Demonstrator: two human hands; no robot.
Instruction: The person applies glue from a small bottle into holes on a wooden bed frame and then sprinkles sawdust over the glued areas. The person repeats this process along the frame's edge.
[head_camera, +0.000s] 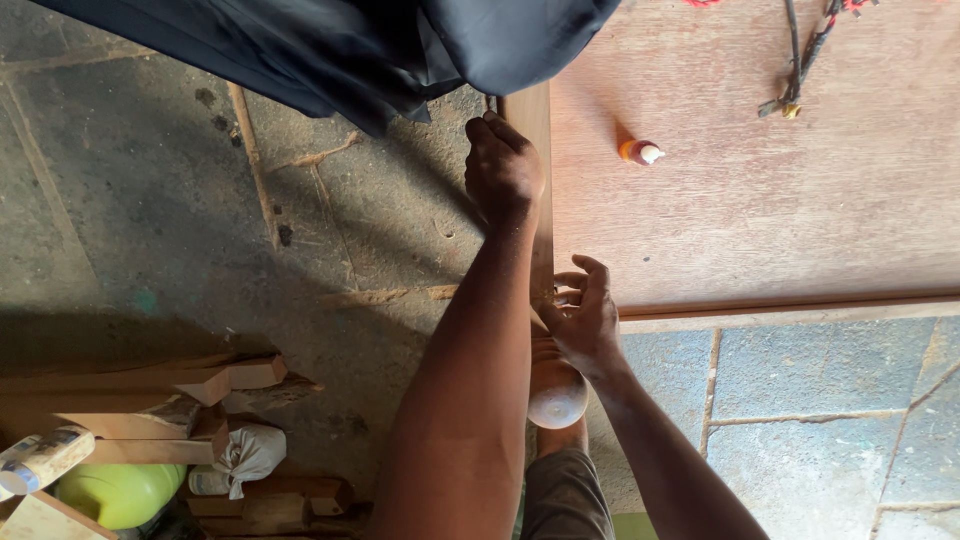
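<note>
A large reddish plywood board (760, 200) lies flat over the stone floor. A narrow wooden strip (532, 120) runs along its left edge. My left hand (503, 170) reaches far forward and clamps down on this strip, fingers curled over its edge. My right hand (587, 318) is closer to me, at the board's near left corner, with thumb and fingers pinched on the strip's near end. Whether it also holds something small there, I cannot tell. A rounded pale object (557, 400) sits just below the right hand.
A small orange glue bottle (640, 152) lies on the board. Thin dark sticks (800, 60) rest at its far side. Dark cloth (350, 40) hangs over the top. Wood offcuts (150, 400), a white cloth bundle (250, 452) and a yellow-green container (120, 492) crowd the lower left.
</note>
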